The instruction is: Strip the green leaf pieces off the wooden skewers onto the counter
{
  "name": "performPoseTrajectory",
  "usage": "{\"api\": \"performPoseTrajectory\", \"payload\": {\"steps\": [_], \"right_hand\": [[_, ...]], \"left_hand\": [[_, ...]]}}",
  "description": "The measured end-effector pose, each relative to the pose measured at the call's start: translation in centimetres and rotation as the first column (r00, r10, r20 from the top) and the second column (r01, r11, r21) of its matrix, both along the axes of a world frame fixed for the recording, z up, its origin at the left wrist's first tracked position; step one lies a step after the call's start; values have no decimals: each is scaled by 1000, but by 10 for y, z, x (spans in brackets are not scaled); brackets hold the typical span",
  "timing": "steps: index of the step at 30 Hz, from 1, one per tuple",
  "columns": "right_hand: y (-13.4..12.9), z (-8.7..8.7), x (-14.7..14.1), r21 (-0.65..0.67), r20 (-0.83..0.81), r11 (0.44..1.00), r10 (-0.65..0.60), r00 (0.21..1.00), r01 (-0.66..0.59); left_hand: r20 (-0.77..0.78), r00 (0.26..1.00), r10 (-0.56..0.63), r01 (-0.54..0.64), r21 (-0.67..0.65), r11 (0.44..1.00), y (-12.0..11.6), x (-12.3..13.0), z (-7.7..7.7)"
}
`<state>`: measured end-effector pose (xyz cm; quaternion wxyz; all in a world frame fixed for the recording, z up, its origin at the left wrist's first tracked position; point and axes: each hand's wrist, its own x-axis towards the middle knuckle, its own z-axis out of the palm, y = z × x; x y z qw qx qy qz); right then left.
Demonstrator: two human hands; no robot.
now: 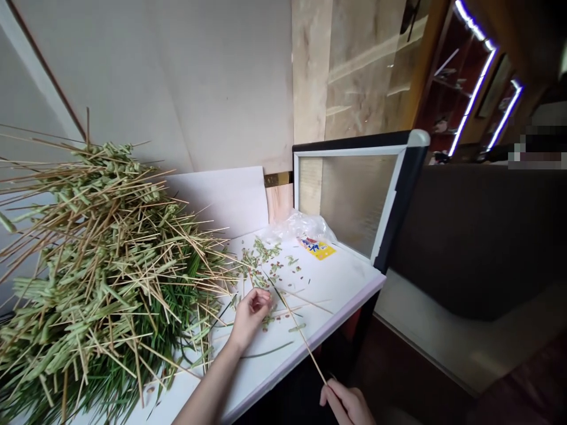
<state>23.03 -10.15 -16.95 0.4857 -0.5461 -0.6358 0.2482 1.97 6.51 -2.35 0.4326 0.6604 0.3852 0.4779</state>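
A thin wooden stick (312, 355) runs up and to the left from my right hand (348, 401), which is closed round its lower end beyond the table's front edge. Over the white table (354, 271), my left hand (254, 308) is closed with its fingers curled; what they hold, if anything, is too small to name. The stick's far end passes just right of my left hand, with a dark green strand near its tip. Small green and reddish-brown bits (266, 251) lie scattered on the table behind my left hand.
A large heap of skewered green pieces and long green leaves (133, 265) fills the left side. At the table's back are a clear plastic bag (301, 224), a yellow packet label (323, 251) and a white board (221, 198). A black-framed glass panel (354, 200) stands at the right edge.
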Motion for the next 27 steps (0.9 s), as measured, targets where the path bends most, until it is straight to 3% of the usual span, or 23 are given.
{"api": "performPoseTrajectory", "payload": {"steps": [3, 7, 9, 13, 16, 19, 22, 27], "right_hand": [[-3, 5, 0, -25, 6, 999, 27, 1000, -27], [-4, 8, 0, -52, 30, 998, 49, 998, -48], [-4, 10, 1, -72, 31, 994, 80, 996, -78], [-1, 19, 3, -130, -11, 984, 119, 993, -119], [2, 24, 3, -163, -69, 979, 114, 991, -124], [3, 26, 3, -176, -102, 978, 95, 990, -111], [3, 27, 4, -183, -94, 978, 85, 992, -102], [2, 29, 4, -202, -66, 978, 38, 997, -51]], "left_hand": [[-38, 999, 8, -7, 26, 1000, 1, 1, -2], [50, 997, -52, 56, -67, 996, 4, 0, -8], [42, 999, -29, 32, -72, 997, 5, -2, -10], [-253, 964, 83, -53, 121, 991, 3, -7, -7], [-479, 874, 79, 52, 253, 966, 0, -9, -3], [-623, 781, 56, 175, 303, 937, -3, -5, -4], [-671, 740, 41, 223, 302, 927, -3, 1, -10], [-601, 798, -36, 199, 207, 958, -1, 4, -16]]}}
